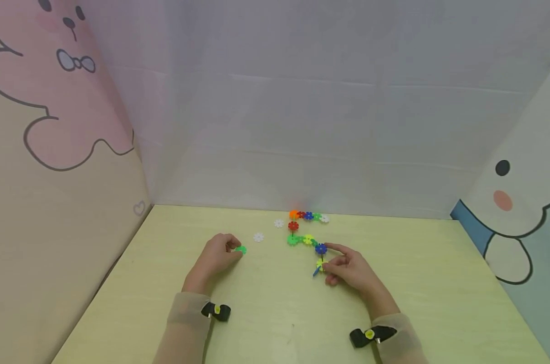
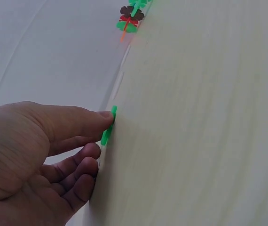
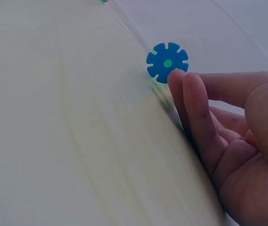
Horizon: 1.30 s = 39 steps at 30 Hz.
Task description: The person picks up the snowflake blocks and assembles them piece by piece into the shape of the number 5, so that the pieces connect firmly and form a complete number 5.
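Observation:
A green notched plastic disc (image 2: 109,126), like a snowflake building piece, is pinched between thumb and finger of my left hand (image 1: 217,255) just over the table. To its right, a zigzag chain of joined colored discs (image 1: 308,239) lies on the table. My right hand (image 1: 351,269) is at the chain's near end, its index fingertip by a dark blue disc (image 1: 321,248). Its thumb and a finger pinch at a blue notched disc (image 3: 167,62), which stands on edge beside a yellow disc (image 1: 320,264). Fingers partly hide the contact there.
Two loose white discs (image 1: 258,237) lie between the left hand and the chain. The chain's far row, with an orange disc (image 1: 294,214), lies close to the back curtain (image 1: 275,167). Printed panels flank the pale yellow table (image 1: 275,313).

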Each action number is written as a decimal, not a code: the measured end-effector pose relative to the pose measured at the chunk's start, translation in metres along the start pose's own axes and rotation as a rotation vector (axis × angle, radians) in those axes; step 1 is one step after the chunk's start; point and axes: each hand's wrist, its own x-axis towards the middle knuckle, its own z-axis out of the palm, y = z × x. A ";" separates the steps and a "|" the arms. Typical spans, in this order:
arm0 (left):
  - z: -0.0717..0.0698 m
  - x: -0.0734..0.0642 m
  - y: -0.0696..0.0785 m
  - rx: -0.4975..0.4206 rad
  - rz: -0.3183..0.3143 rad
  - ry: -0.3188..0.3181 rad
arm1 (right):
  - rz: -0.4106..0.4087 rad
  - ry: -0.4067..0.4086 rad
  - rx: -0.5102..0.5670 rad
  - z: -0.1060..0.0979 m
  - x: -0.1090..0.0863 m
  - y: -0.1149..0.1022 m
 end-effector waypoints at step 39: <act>0.061 -0.008 0.080 -0.257 0.088 -0.241 | 0.000 -0.024 0.099 0.007 0.006 0.007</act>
